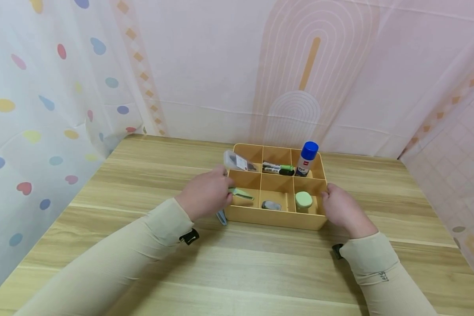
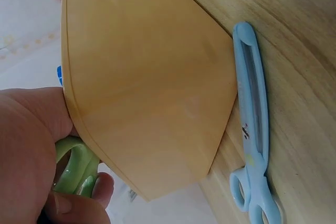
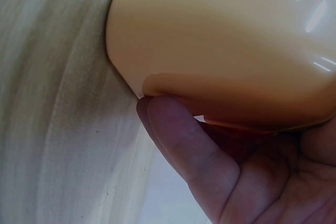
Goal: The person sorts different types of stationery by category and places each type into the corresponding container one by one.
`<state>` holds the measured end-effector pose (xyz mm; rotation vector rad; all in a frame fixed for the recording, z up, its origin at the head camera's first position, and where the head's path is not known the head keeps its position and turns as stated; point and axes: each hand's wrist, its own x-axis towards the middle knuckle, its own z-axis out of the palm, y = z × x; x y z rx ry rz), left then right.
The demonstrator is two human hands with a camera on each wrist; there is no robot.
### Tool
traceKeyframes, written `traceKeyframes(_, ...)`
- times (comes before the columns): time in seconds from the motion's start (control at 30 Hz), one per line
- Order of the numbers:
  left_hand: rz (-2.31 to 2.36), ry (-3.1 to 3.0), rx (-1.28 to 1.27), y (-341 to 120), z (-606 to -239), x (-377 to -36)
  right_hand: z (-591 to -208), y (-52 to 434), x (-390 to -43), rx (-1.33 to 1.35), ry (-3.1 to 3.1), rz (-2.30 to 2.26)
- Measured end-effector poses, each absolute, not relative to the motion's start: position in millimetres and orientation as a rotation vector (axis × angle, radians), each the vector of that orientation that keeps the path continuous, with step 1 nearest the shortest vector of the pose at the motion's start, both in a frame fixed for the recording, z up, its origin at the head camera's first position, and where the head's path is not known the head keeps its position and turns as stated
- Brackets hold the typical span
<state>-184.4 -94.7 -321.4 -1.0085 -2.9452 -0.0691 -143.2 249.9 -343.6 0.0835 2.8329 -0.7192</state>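
A yellow-orange divided organizer box (image 1: pixel 276 219) stands on the table. At its left side, my left hand (image 1: pixel 207 193) holds green scissors (image 1: pixel 242 194) whose far part reaches over the front-left compartment. The left wrist view shows their green handle (image 2: pixel 84 169) among my fingers, with the hand beside the box rim. My right hand (image 1: pixel 343 210) grips the right wall of the box, fingers bent against its outside in the right wrist view. Light blue scissors (image 2: pixel 252 103) lie on the table along the box's left side, mostly hidden by my left hand in the head view.
A clear plastic case (image 1: pixel 235 160) leans in the back-left compartment, several markers (image 1: pixel 278 169) lie in the back-middle one. A blue-capped cylinder (image 1: pixel 306 159) tilts at back right. Front compartments hold a small grey object (image 1: pixel 271 205) and a green-topped item (image 1: pixel 303 199). A curtain (image 1: pixel 205 79) hangs behind.
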Motion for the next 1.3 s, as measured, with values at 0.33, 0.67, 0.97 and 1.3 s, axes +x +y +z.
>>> traceKeyframes(0.33,-0.007,-2.965,-0.989,-87.8,-320.4,-185.1,-342.9,249.7,-143.0,0.09,2.833,-0.715)
traceKeyframes(0.67,-0.016,-2.989,-0.975,-84.0,-320.8,-187.2,-342.7,249.0,-142.3,0.085,2.843,-0.707)
traceKeyframes(0.97,-0.02,-3.019,-0.961,-81.0,-317.4,-184.8,-343.4,249.9,-142.5,0.076,2.849,-0.711)
traceKeyframes(1.3,-0.018,-2.992,-0.987,-79.7,-320.2,-186.9,-343.0,249.9,-142.7,0.078,2.85,-0.703)
